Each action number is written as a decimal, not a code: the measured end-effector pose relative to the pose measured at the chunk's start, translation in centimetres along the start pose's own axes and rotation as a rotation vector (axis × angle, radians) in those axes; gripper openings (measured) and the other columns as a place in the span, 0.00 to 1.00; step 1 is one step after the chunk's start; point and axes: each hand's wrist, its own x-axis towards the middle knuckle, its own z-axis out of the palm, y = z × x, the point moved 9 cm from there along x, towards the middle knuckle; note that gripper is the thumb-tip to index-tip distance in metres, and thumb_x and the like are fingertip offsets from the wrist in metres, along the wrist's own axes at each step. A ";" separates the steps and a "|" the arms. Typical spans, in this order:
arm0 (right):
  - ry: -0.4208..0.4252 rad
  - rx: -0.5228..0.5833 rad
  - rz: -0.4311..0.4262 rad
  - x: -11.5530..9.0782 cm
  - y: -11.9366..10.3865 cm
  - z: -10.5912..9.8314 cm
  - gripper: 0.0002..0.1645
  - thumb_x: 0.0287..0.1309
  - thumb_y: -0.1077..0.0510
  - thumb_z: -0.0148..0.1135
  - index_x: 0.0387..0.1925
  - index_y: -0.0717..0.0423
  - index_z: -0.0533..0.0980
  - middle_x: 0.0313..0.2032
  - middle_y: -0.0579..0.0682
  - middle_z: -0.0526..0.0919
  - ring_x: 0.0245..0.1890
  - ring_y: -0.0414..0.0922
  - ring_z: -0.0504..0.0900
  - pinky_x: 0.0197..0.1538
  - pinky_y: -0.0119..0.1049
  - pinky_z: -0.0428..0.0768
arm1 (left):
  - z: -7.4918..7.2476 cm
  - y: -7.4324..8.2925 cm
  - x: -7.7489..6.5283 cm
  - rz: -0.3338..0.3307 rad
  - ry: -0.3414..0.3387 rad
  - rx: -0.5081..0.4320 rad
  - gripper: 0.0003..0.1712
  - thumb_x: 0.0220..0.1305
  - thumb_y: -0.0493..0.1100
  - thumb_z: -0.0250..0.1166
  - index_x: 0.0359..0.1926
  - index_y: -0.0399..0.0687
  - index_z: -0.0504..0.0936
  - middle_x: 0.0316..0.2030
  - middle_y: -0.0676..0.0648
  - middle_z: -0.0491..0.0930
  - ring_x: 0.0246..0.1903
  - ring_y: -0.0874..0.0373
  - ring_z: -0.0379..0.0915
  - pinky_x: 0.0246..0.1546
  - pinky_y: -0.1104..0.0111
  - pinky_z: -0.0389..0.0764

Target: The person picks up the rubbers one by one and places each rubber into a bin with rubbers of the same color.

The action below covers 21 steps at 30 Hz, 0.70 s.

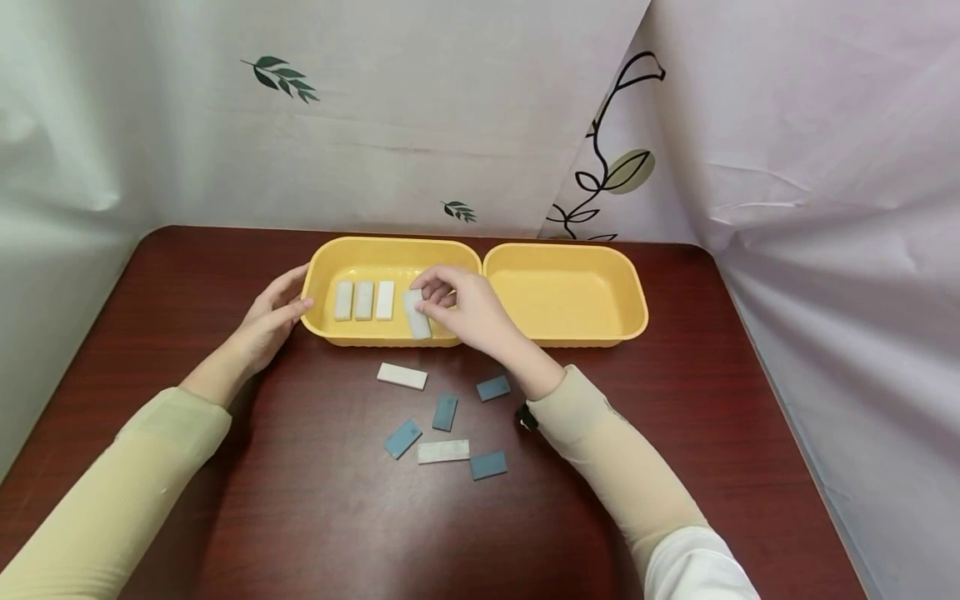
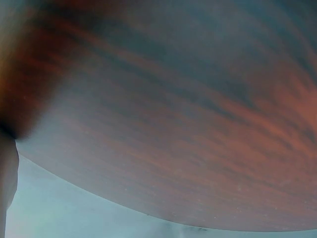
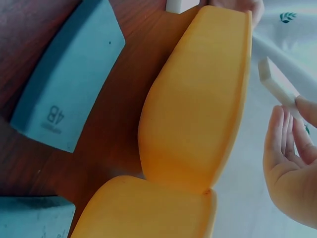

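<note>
My right hand [image 1: 468, 308] pinches a whitish rectangular block [image 1: 416, 315] between thumb and fingers, over the right part of the left yellow container [image 1: 397, 341]. In the right wrist view, that block [image 3: 278, 84] stands out from the fingertips beyond the container's rim. Three pale blocks stand side by side inside this container, the right one [image 1: 385, 300] whiter than the other two. At the container's left end, my left hand [image 1: 268, 321] holds its rim, thumb on the edge and fingers along the outer wall. The left wrist view shows mostly blurred tabletop.
A second yellow container [image 1: 566, 304] adjoins the first on the right. On the dark red table [image 1: 315, 500], nearer me, lie a white block [image 1: 402, 376], a greyish-white block [image 1: 443, 452] and several blue blocks [image 1: 445, 412]. Pale curtains [image 1: 420, 125] hang behind the table.
</note>
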 end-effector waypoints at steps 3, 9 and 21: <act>0.028 0.004 0.018 0.5 0.3 -0.2 0.11 0.68 0.66 0.70 0.50 0.63 0.84 0.43 0.58 0.87 0.44 0.49 0.86 0.47 0.30 0.85 | 0.1 0.1 0.1 0.014 -0.003 0.002 0.30 0.79 0.32 0.55 0.77 0.53 0.66 0.73 0.58 0.65 0.64 0.73 0.71 0.61 0.81 0.70; 0.031 0.008 0.046 1.5 1.1 0.1 0.11 0.68 0.66 0.70 0.50 0.63 0.84 0.43 0.59 0.88 0.45 0.50 0.87 0.48 0.31 0.85 | 0.1 0.2 0.2 0.032 -0.002 0.001 0.29 0.79 0.31 0.54 0.76 0.52 0.67 0.67 0.60 0.71 0.63 0.71 0.71 0.61 0.80 0.71; -0.009 -0.021 0.104 2.8 2.9 1.3 0.11 0.70 0.64 0.69 0.51 0.62 0.83 0.45 0.59 0.87 0.45 0.51 0.85 0.50 0.34 0.83 | 0.1 0.2 0.1 0.021 -0.001 0.008 0.31 0.79 0.31 0.54 0.78 0.51 0.65 0.69 0.58 0.68 0.64 0.71 0.71 0.61 0.81 0.70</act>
